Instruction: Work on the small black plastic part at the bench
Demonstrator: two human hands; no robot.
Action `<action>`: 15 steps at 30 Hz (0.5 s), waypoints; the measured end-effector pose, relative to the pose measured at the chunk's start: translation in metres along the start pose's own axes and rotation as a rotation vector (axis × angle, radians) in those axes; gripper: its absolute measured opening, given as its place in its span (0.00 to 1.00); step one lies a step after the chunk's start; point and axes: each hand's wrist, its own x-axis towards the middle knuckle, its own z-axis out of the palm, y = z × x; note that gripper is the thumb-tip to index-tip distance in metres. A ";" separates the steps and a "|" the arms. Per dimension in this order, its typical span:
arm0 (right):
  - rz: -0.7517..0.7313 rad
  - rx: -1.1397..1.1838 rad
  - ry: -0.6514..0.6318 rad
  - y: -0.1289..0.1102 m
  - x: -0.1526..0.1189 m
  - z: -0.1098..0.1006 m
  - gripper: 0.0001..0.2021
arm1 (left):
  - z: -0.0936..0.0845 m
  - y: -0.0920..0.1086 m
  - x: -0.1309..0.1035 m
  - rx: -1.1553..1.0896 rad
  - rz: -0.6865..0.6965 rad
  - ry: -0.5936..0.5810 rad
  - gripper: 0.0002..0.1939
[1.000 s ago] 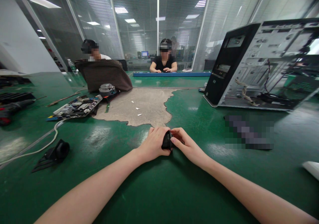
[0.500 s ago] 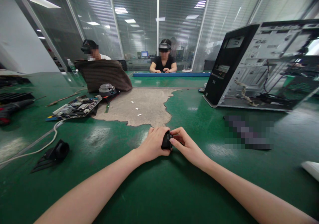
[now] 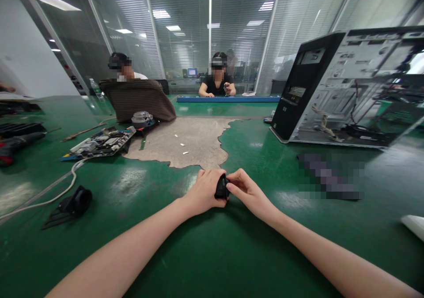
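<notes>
Rear: a glazed partition (image 3: 182, 46) with pale vertical mullions (image 3: 210, 33) and horizontal slatted blinds (image 3: 304, 28). Rectangular light panels (image 3: 161, 14) appear in its panes; whether reflected or beyond the glass cannot be told. A lit monitor (image 3: 192, 72) shows low in the centre. Left: a plain, pale wall (image 3: 33, 46). Foreground: a glossy green tabletop (image 3: 212, 254), bearing light reflections and interrupted by a ragged-edged, grey-brown patch (image 3: 205, 132) of differing surface.

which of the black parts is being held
The small black piece, gripped in the left hand, with the right hand at its edge; the black part lower left lies untouched.
</notes>
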 end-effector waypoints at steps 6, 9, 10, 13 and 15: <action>0.033 -0.001 -0.034 0.002 0.001 -0.001 0.08 | -0.001 -0.001 0.000 -0.001 0.008 -0.001 0.30; 0.004 0.020 -0.073 0.004 -0.001 -0.003 0.09 | -0.001 -0.001 0.000 -0.003 0.011 0.001 0.31; -0.007 0.020 -0.078 0.004 -0.002 -0.003 0.10 | -0.001 -0.001 0.000 -0.005 0.012 0.000 0.31; -0.024 0.015 -0.066 0.003 -0.002 -0.002 0.08 | 0.000 -0.001 0.000 -0.007 0.006 0.004 0.30; -0.032 0.012 -0.042 0.002 -0.001 -0.001 0.06 | 0.001 -0.001 0.000 -0.007 -0.001 0.006 0.30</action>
